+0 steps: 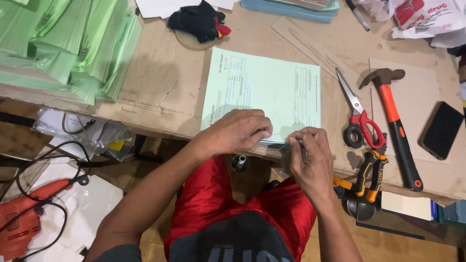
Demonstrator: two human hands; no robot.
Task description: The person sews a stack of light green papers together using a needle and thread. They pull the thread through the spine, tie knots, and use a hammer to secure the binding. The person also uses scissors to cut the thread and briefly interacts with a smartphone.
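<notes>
Head view: my left hand point(241, 131) is pressing the green paper stack point(264, 90) at the table point(160, 82) edge. My right hand point(310, 160) grip is pinching something thin. Papers could be slipping if I'm letting go.

White-and-red plastic bag point(427, 17) top right; dark phone screen point(441, 130) beside hammer point(395, 116).

I see a brown workbench point(160, 92) carrying a pale green printed form point(264, 87), green paper stacks point(68, 43), red-handled scissors point(361, 123), a hammer point(395, 121), a phone point(441, 130) and a black cloth point(199, 22).
</notes>
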